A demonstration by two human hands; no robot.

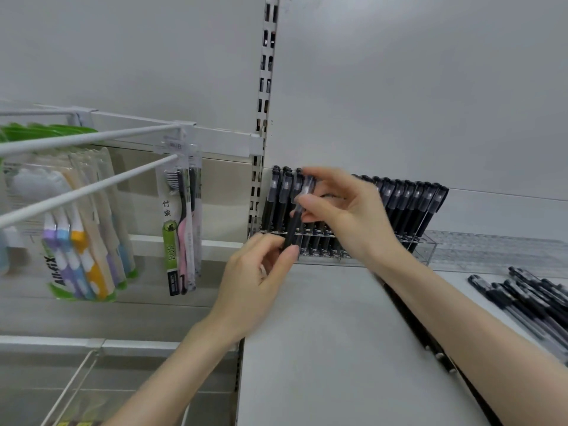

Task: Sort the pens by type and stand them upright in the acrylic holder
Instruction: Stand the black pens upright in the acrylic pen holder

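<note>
A clear acrylic holder stands at the back of the white shelf, with several black pens upright in it. One black pen with a clear cap is held nearly upright in front of the holder's left part. My right hand pinches its cap end. My left hand pinches its lower end between thumb and fingers. A heap of loose black pens lies on the shelf at the right, partly behind my right forearm.
Packs of toothbrushes hang from white hooks on the left, beside the slotted shelf upright. A clear ruler-like tray lies right of the holder. The white shelf runs toward me.
</note>
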